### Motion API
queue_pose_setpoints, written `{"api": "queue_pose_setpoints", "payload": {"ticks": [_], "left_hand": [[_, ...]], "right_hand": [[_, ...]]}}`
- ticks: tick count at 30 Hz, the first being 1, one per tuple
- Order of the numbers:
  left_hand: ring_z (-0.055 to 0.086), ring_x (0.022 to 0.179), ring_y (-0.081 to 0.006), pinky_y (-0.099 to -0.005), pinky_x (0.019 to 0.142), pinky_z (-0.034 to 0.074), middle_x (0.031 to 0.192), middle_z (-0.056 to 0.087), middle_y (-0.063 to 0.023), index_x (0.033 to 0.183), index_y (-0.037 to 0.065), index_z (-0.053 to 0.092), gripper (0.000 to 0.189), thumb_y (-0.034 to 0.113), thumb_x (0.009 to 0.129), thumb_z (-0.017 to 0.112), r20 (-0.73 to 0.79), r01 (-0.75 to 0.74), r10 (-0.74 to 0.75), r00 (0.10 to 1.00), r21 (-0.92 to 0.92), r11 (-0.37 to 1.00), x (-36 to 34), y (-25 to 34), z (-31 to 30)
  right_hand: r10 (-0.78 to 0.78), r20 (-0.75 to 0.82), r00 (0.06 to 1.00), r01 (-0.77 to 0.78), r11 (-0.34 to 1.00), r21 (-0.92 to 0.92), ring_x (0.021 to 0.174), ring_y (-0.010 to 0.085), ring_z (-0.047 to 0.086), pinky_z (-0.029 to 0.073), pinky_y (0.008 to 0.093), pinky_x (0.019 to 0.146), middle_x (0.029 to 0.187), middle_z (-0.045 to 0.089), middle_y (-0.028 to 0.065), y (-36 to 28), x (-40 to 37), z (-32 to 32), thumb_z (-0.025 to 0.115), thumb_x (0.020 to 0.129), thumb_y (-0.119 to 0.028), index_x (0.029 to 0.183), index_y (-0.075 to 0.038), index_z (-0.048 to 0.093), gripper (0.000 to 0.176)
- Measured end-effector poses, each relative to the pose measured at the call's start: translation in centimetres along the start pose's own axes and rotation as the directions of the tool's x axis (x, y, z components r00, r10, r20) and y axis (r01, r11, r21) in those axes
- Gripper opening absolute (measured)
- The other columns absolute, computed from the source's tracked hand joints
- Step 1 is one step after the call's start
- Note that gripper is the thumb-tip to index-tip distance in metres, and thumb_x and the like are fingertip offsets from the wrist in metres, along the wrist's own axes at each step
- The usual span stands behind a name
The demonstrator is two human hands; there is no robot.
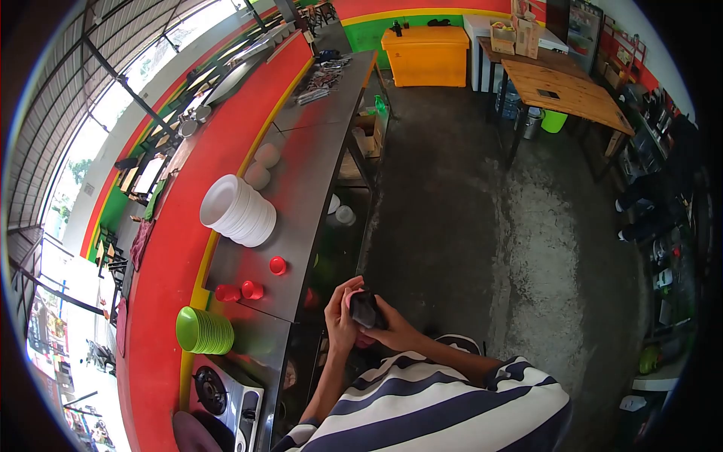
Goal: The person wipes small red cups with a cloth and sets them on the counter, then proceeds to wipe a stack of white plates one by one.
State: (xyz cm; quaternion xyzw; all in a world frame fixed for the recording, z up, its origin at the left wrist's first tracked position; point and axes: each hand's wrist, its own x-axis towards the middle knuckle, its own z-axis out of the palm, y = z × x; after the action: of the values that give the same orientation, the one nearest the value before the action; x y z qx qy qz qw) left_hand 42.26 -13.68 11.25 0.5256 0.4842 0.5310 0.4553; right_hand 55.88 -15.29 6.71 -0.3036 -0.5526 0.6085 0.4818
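Close in front of my striped shirt, both hands meet around a small black cup-like object (364, 309) with a dark, shiny face. My left hand (343, 315) is closed along its left side, fingers pointing up. From the right, my right hand (393, 328) grips it with the thumb near its edge. Something pink, seemingly a cloth (365, 341), shows between the palms and below the object; most of it is hidden. On the steel counter to the left are a red cup (278, 265) and two more red cups (252, 289) side by side.
The counter (309, 162) also bears stacked white plates (239, 211), two pale round bowls (266, 155), stacked green bowls (205, 331), cutlery (320, 79) and a gas stove (226, 399). An orange cooler box (425, 56) and wooden table (565, 87) stand beyond. A person (663, 188) is at right.
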Motion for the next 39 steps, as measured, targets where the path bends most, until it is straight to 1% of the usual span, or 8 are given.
{"api": "queue_pose_setpoints", "payload": {"ticks": [3,8,11,15,18,29,34,39], "left_hand": [[0.057,0.094,-0.0123,-0.0242,0.085,0.044,0.104,0.063,-0.006,0.114,-0.003,0.061,0.032,0.023,0.106,0.045,0.054,0.076,-0.075,0.996,-0.017,0.997,-0.2,-1.4,-1.2],[0.051,0.076,-0.0107,-0.0261,0.074,0.043,0.081,0.054,0.0002,0.095,0.005,0.055,0.029,0.03,0.105,0.043,-0.277,-0.041,0.034,0.96,-0.019,0.999,-0.7,-4.5,0.1],[0.049,0.07,-0.0127,-0.0294,0.071,0.044,0.073,0.047,0.0003,0.085,0.012,0.049,0.032,0.037,0.104,0.044,-0.313,0.08,-0.444,0.84,-0.737,0.671,-1.1,-4.5,0.7],[0.046,0.061,-0.0108,-0.0263,0.059,0.04,0.066,0.043,0.0009,0.078,0.015,0.045,0.037,0.043,0.102,0.046,-0.301,0.136,-0.452,0.84,-0.689,0.712,-1.9,-4.2,1.0],[0.041,0.059,-0.0071,-0.0247,0.056,0.035,0.066,0.041,0.0043,0.074,0.015,0.043,0.04,0.042,0.103,0.045,-0.463,0.127,-0.428,0.777,-0.55,0.825,-2.1,-2.3,3.5],[0.038,0.056,-0.006,-0.0242,0.053,0.032,0.063,0.047,0.0049,0.069,0.01,0.051,0.057,0.047,0.107,0.032,-0.44,0.165,-0.257,0.861,-0.236,0.958,-2.7,-3.4,2.9],[0.039,0.054,-0.0038,-0.0242,0.049,0.031,0.06,0.044,0.0082,0.069,0.011,0.056,0.053,0.043,0.107,0.038,-0.038,0.383,-0.383,0.923,0.178,0.906,-2.7,-3.7,-1.3],[0.044,0.053,-0.0054,-0.0234,0.049,0.036,0.063,0.052,0.0047,0.073,0.01,0.06,0.053,0.046,0.106,0.039,-0.182,0.435,-0.457,0.871,-0.148,0.888,-4.1,-3.4,0.5]], "right_hand": [[0.194,-0.04,0.98,-0.162,0.903,0.398,0.098,0.0214,0.062,0.048,0.0331,0.091,0.105,0.063,0.008,0.0,-0.1,0.0,0.068,0.084,-0.002,0.122,-0.002,0.054,0.04],[0.453,0.275,0.848,-0.374,0.144,0.916,0.1,0.0213,0.064,0.049,0.0343,0.094,0.11,0.064,0.0066,4.6,0.1,-2.9,0.066,0.082,0.005,0.118,-0.004,0.058,0.038],[0.354,-0.043,0.934,-0.13,0.45,0.884,0.104,0.02,0.062,0.048,0.0345,0.097,0.116,0.063,0.0075,4.9,-0.4,-3.8,0.07,0.084,-0.002,0.124,-0.002,0.055,0.042],[0.211,-0.204,0.956,-0.166,0.961,0.219,0.115,0.018,0.057,0.044,0.0338,0.102,0.123,0.06,0.0085,1.6,-1.8,-2.7,0.078,0.083,-0.013,0.131,-0.001,0.05,0.056],[0.039,-0.095,0.995,-0.02,0.982,0.188,0.12,0.018,0.054,0.043,0.0333,0.104,0.126,0.059,0.0086,0.1,-2.1,-1.0,0.084,0.079,-0.015,0.133,-0.002,0.048,0.066],[0.238,-0.253,0.938,-0.159,0.942,0.296,0.095,0.0106,0.06,0.05,0.0288,0.088,0.103,0.064,0.002,1.8,-0.4,-1.4,0.079,0.085,-0.019,0.114,-0.003,0.059,0.039],[0.361,-0.201,0.91,-0.267,0.885,0.381,0.089,0.0084,0.06,0.05,0.0264,0.082,0.097,0.064,0.0011,2.7,0.0,-0.7,0.074,0.089,-0.021,0.109,-0.004,0.061,0.029],[0.388,-0.206,0.899,-0.283,0.87,0.404,0.09,0.0095,0.059,0.05,0.0264,0.082,0.097,0.063,0.0018,4.5,0.4,-1.1,0.073,0.089,-0.025,0.11,-0.003,0.059,0.033]]}}
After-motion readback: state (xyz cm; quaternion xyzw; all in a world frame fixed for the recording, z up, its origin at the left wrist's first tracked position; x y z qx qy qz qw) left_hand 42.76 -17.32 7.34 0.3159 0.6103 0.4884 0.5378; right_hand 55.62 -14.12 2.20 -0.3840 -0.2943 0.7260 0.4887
